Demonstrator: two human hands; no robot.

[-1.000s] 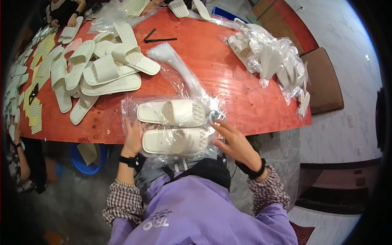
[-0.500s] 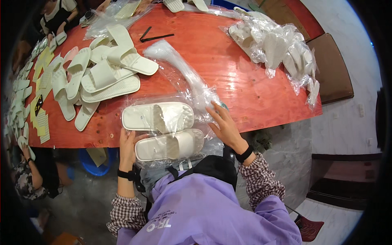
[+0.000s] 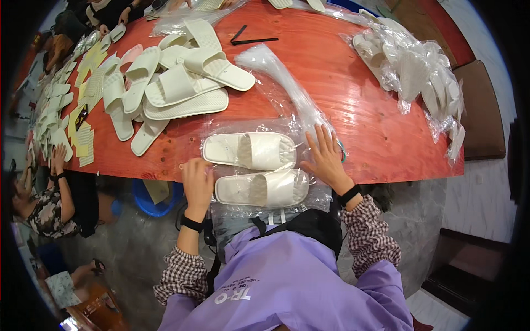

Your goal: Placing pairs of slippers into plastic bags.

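Observation:
A pair of white slippers lies side by side at the table's near edge, the upper slipper [image 3: 243, 150] above the lower slipper [image 3: 265, 187]. Clear plastic bag film [image 3: 218, 128] surrounds them. My left hand [image 3: 197, 185] is just beside their sole ends, its fingers bent and smeared, so any grip on the film is unclear. At the strap ends, my right hand [image 3: 329, 160] spreads its fingers flat over the film, holding nothing. Beyond it stretches a long stack of clear plastic bags [image 3: 287, 83], its near end partly under the right fingers.
Loose white slippers [image 3: 185, 88] are heaped at left on the red table [image 3: 314, 44]. Bagged slippers [image 3: 414, 71] pile at far right. A black strip [image 3: 254, 41] lies at the back. A blue tub [image 3: 156, 201] stands below the edge. Other people's hands [image 3: 58, 160] work at left.
The view has shifted, so the table's things appear farther right. My right hand has come down flatter onto the film. The left hand's fingers have bent beside the slippers.

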